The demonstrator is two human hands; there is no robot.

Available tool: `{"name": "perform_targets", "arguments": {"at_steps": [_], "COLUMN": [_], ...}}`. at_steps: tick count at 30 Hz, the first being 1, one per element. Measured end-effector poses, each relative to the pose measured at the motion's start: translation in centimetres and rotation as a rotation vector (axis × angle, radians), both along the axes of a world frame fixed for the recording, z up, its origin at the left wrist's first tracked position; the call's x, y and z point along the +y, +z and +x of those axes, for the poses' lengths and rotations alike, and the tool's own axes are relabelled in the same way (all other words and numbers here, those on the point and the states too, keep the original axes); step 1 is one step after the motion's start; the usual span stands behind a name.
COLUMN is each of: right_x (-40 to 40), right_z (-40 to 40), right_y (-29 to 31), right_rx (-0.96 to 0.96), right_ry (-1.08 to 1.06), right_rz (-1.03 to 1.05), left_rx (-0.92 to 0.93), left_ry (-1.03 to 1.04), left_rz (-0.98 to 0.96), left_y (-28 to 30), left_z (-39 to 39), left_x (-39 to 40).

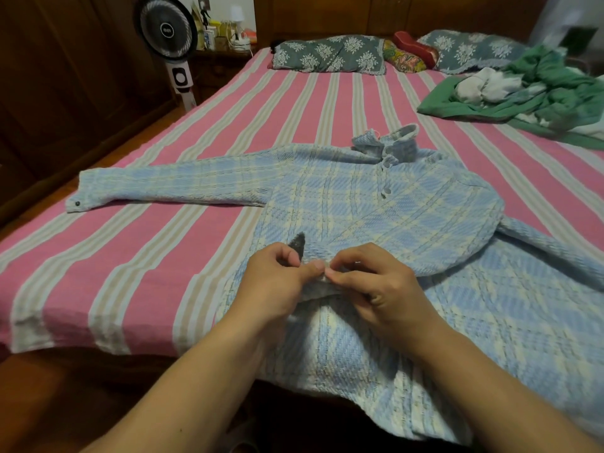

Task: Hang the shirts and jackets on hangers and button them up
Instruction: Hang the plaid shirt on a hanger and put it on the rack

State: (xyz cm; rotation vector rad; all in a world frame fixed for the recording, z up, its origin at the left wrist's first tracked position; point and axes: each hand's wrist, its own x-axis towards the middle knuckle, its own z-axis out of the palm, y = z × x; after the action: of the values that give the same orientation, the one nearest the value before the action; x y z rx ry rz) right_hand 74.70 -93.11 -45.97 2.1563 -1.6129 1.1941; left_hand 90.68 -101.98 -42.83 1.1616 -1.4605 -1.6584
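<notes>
**Both hands pinching shirt front at near bed edge**

While the left hand [277,276] and right hand [369,282] meet thumb to thumb, fingers curled and clamped on a fold of the plaid shirt [376,207], it lies face-up on the striped bed [163,243]. Beyond: green clothes pile [536,89], pillows [330,53], fan [168,27].

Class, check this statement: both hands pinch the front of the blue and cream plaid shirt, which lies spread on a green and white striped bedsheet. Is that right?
Not quite. The head view shows the striped bedsheet is pink and white, not green. The rest stands: the left hand and right hand both pinch the front of the blue and cream plaid shirt spread on it.
</notes>
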Motion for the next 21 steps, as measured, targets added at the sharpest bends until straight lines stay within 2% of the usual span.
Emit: {"name": "perform_targets", "arguments": {"at_steps": [3,6,8,13,21], "right_x": [0.03,0.2,0.21,0.0,-0.07], "right_z": [-0.08,-0.14,-0.15,-0.25,-0.01], "right_y": [-0.1,0.02,0.11,-0.04,-0.07], "right_rx": [0.013,-0.071,-0.114,-0.047,-0.007], "right_ry": [0.003,-0.022,-0.034,0.003,-0.062], "right_rz": [0.002,0.002,0.002,-0.003,0.023], "left_rx": [0.059,0.048,0.058,0.053,0.062], "left_ry": [-0.027,-0.117,-0.106,-0.043,-0.135], "left_rz": [0.073,0.103,0.105,0.122,0.139], "left_y": [0.48,0.9,0.79,0.37,1.03], "left_z": [0.27,0.59,0.78,0.73,0.61], "left_x": [0.02,-0.01,-0.41,-0.61,-0.65]}}
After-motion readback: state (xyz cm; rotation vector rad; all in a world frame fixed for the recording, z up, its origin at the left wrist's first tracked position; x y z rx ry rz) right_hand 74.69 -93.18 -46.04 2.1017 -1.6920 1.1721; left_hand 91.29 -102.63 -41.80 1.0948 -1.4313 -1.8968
